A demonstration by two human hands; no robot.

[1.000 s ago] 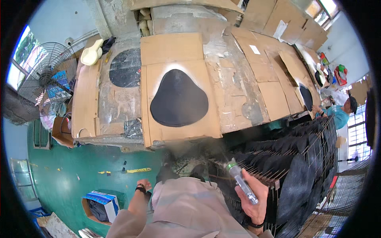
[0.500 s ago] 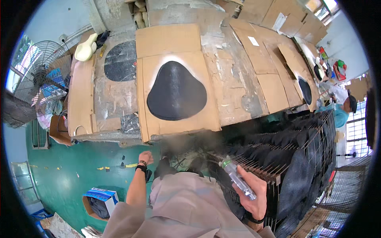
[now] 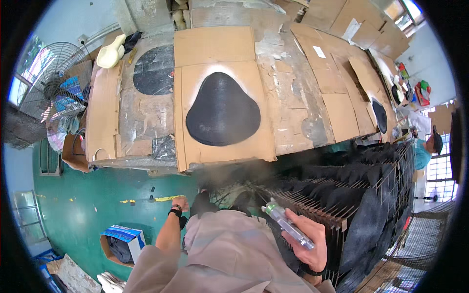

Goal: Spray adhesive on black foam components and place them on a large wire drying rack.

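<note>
My right hand (image 3: pixel 310 239) is closed around a silver-and-clear tubular tool (image 3: pixel 288 225) with a green ring near its front end. The tool points up and left, beside a wire rack (image 3: pixel 337 222) and apart from the table. Low at my left side hangs my left hand (image 3: pixel 180 203), its fingers curled in, with nothing showing in them and a dark band at the wrist. Ahead on the table, a black rounded-triangular pad (image 3: pixel 223 110) lies flat on a cardboard sheet (image 3: pixel 183 151). Whitish residue edges the pad's narrow far end. Neither hand touches the pad.
Several dark pads fill the rack close on my right. A caged fan (image 3: pixel 51 90) stands at the table's left end, near a cream-coloured moulded piece (image 3: pixel 111 52). An open box (image 3: pixel 138 241) holding dark material sits on the green floor (image 3: pixel 73 195). Another person (image 3: pixel 426 149) is at far right.
The whole view has shifted slightly, so the table and pad appear a little farther right. My right hand keeps the tool, now slightly farther left in view. My left hand appears slightly lower.
</note>
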